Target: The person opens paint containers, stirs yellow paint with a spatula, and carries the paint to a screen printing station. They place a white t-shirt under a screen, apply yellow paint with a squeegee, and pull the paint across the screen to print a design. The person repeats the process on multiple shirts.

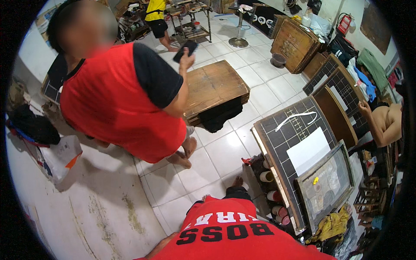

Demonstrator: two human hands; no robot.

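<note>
At far left, a dark bundle (34, 125) lies beside a white plastic bag (60, 158) on a pale, stained surface (108, 208). Next to it stands a co-worker in a red shirt (117, 104) with black sleeves; that person's raised hand (186, 60) is closed around a black smartphone (184, 51). Farther back is someone in a yellow shirt (155, 9) and black shorts. At the centre, a wooden-topped table (212, 84) stands on white floor tiles, a black cloth (221, 117) hanging from its near side.

At the bottom is the wearer's red shirt (234, 229), with a strip of bare arm (161, 247) at its left. The wearer's left hand and right hand are both out of sight, so I cannot tell whether they are spread, closed or gripping anything.

Just right of the wearer is a dark gridded worktable (277, 134), jars (266, 176) tucked under its left edge. On it are a curved white strip (299, 114), a blank white sheet (308, 151) and, at the near end, a screen frame (306, 207) with a yellow blob (316, 179) inside. A yellow cloth (329, 225) is bunched just beyond the frame's lower side. Behind, a red fire extinguisher (344, 24) is on the wall. At far right, a bare-armed person (383, 128) holds one forearm bent upward.
</note>
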